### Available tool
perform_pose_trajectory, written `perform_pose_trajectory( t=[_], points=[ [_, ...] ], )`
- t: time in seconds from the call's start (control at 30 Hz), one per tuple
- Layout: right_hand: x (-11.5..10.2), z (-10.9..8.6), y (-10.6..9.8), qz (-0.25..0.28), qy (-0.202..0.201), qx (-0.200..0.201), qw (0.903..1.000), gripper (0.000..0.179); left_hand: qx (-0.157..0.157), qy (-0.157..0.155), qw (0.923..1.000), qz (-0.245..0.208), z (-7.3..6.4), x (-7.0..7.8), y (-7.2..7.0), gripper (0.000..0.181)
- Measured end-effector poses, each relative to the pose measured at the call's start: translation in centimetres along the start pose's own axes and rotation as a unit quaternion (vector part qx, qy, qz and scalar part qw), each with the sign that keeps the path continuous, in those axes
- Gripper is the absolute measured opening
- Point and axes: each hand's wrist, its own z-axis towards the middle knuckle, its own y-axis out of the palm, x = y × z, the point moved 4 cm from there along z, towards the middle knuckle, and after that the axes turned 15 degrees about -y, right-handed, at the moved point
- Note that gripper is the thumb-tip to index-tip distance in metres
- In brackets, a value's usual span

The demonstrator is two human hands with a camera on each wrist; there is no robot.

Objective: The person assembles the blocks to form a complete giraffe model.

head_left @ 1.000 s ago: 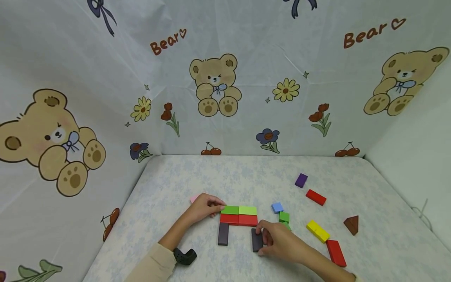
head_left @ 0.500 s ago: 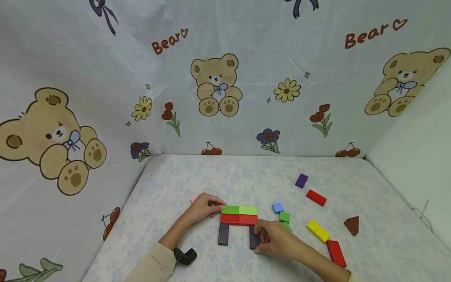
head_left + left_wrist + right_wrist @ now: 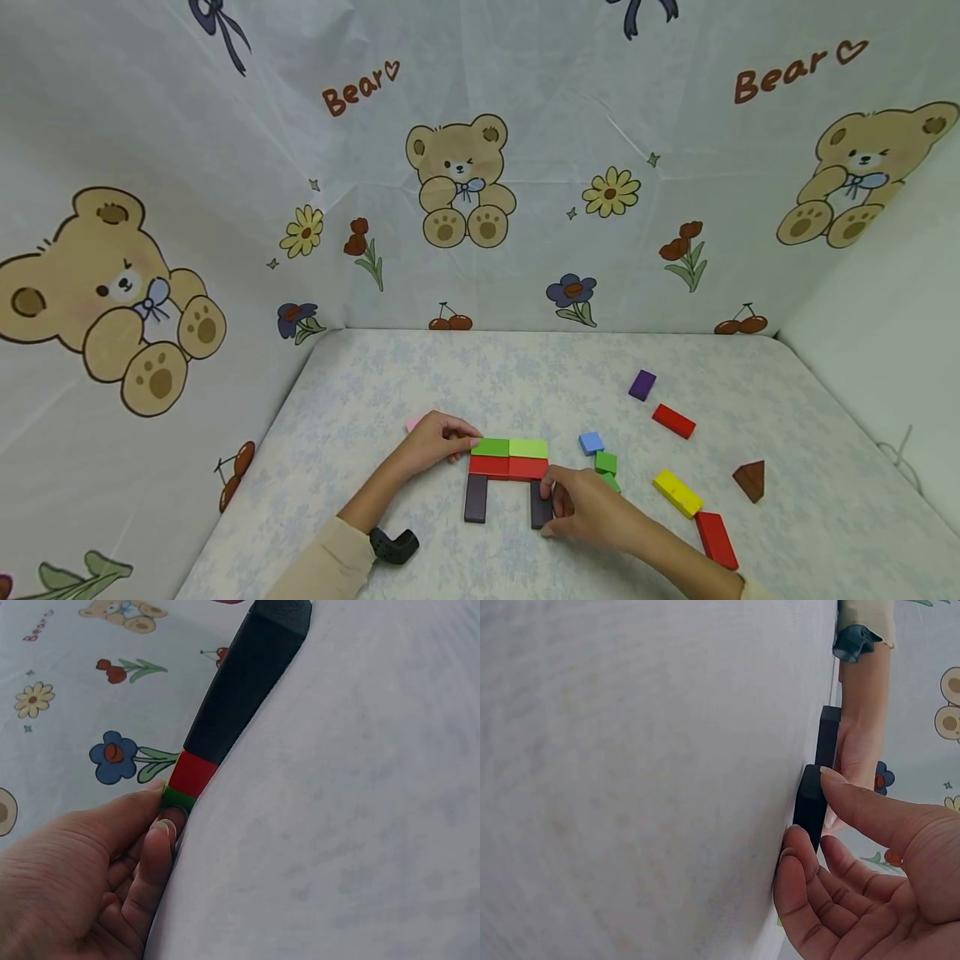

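Dark block sits between thumb and fingers of the right hand

Colored blocks on a patterned table

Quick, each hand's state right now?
Left hand: touching the end of the left green block; grip can't be told.
Right hand: closed, pinching the right dark block.

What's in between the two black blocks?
Just bare table, in the head view, between the left black block and the right black block, pinched by the right hand.
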Motion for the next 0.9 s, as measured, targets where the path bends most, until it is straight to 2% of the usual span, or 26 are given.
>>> perform_pose_trajectory(
  t=[0.57, 0.9],
  points=[
    [0.63, 0.37, -0.06, 0.012, 0.007, -0.005, 0.9999, 0.036, 0.001, 0.006, 1.0000, 0.001, 0.07, 0.04, -0.11, 0.015],
    [0.21, 0.06, -0.29, 0.021, 0.009, -0.008, 0.9997, 0.034, 0.002, 0.000, 1.0000, 0.008, 0.00, 0.01, 0.01, 0.015]
  ],
)
